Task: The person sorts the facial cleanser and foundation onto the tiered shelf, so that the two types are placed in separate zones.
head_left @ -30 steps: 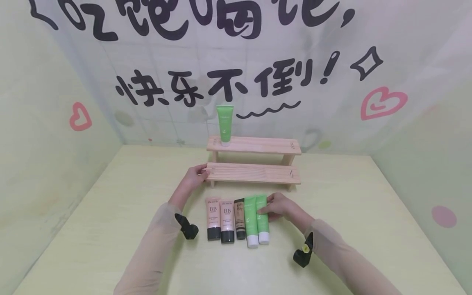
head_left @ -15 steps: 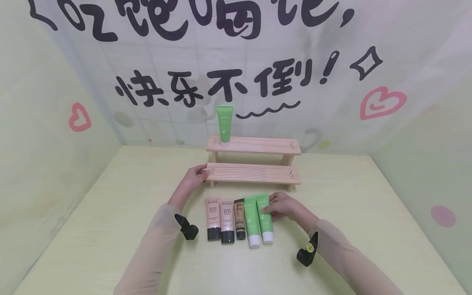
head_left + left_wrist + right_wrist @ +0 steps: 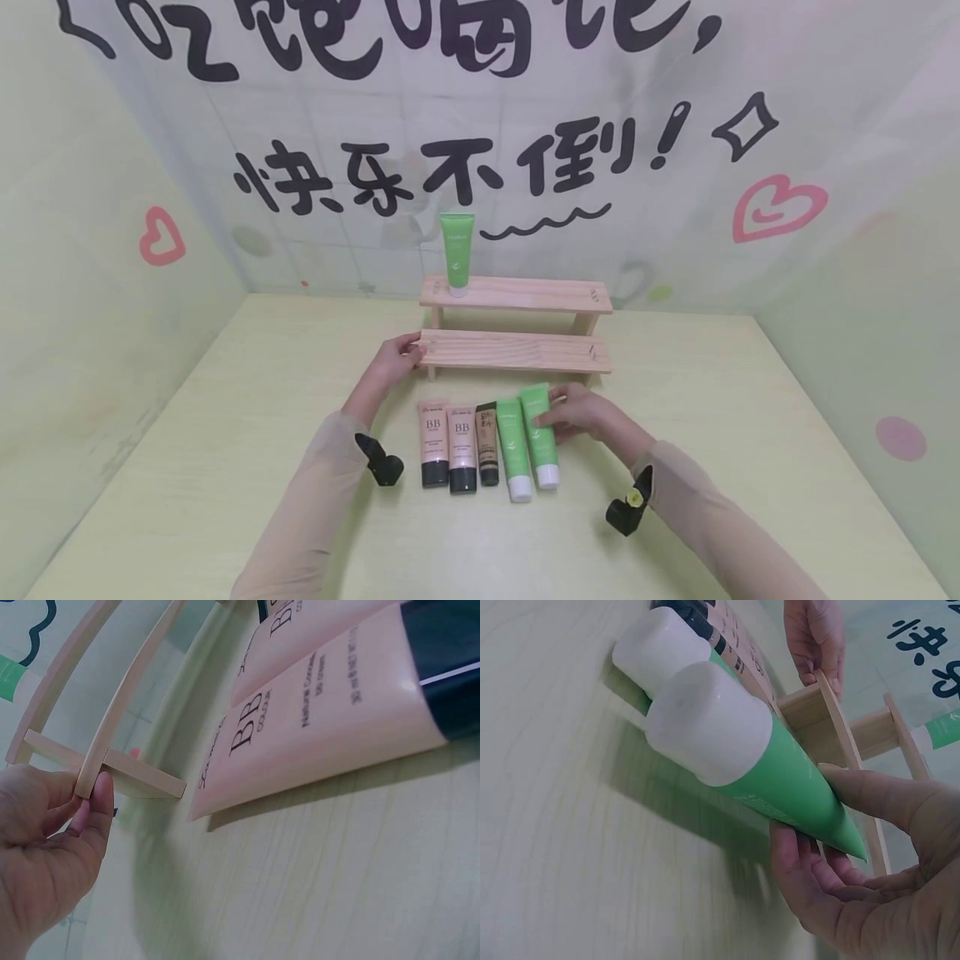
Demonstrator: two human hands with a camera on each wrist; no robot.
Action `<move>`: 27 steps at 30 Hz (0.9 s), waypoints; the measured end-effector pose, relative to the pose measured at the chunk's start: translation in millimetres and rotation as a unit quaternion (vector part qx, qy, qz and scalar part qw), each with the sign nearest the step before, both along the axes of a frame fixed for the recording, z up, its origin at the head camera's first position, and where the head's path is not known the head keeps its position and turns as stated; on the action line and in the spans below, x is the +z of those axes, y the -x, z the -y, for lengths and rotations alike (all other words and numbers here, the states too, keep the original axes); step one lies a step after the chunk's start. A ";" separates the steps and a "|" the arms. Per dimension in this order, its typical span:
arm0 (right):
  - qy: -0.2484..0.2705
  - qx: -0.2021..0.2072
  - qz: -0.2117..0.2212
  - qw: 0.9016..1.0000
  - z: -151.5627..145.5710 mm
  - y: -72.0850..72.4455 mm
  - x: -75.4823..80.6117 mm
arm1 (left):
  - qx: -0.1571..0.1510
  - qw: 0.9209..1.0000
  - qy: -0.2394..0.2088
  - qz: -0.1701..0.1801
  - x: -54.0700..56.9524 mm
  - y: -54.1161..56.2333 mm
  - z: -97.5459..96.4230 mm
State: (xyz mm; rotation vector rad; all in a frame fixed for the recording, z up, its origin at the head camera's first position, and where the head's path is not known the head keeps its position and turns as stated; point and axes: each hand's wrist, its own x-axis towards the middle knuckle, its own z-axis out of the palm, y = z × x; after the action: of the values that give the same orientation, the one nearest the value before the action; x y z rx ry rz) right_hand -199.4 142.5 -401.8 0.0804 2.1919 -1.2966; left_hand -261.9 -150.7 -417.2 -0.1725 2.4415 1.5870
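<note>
My left hand (image 3: 393, 360) pinches the left end of the lower board of a two-step wooden stand (image 3: 517, 350), thumb above and fingers below in the left wrist view. My right hand (image 3: 588, 414) grips a green tube with a white cap (image 3: 542, 437) near its flat end, thumb on one face and fingers beneath. In the right wrist view that tube (image 3: 795, 780) is tilted off the table. Beside it lies a second green tube (image 3: 513, 446). Further left lie a brown tube (image 3: 487, 442) and two pink BB cream tubes, one (image 3: 462, 446) next to the other (image 3: 433, 442).
Another green tube (image 3: 457, 254) stands upright, cap down, at the left of the stand's upper board (image 3: 532, 294). Behind the stand rises a wall sheet with large black characters (image 3: 457, 171). Pale side panels border the table (image 3: 300, 333) on both sides.
My right hand has moved right and slightly away from me, drawing the rightmost green tube apart from its neighbour and raising it. The neighbouring tube has shifted a little right. My left hand stays put.
</note>
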 end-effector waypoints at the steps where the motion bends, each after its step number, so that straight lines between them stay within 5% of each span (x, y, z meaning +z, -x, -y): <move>1: 0.001 0.003 -0.001 1.000 -0.1 0.7 0.8 | 0.000 1.000 0.000 0.000 -0.2 0.2 0.2; 27: 0.066 0.042 -0.068 0.995 -0.2 16.3 27.5 | -0.004 1.000 -0.018 -0.010 -3.2 0.5 0.4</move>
State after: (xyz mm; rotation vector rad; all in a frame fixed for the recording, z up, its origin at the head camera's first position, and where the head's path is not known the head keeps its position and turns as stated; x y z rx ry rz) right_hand -215.8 142.7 -374.3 -0.1535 2.1895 -1.4330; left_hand -262.4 -151.1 -420.4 -0.1412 2.4237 1.6371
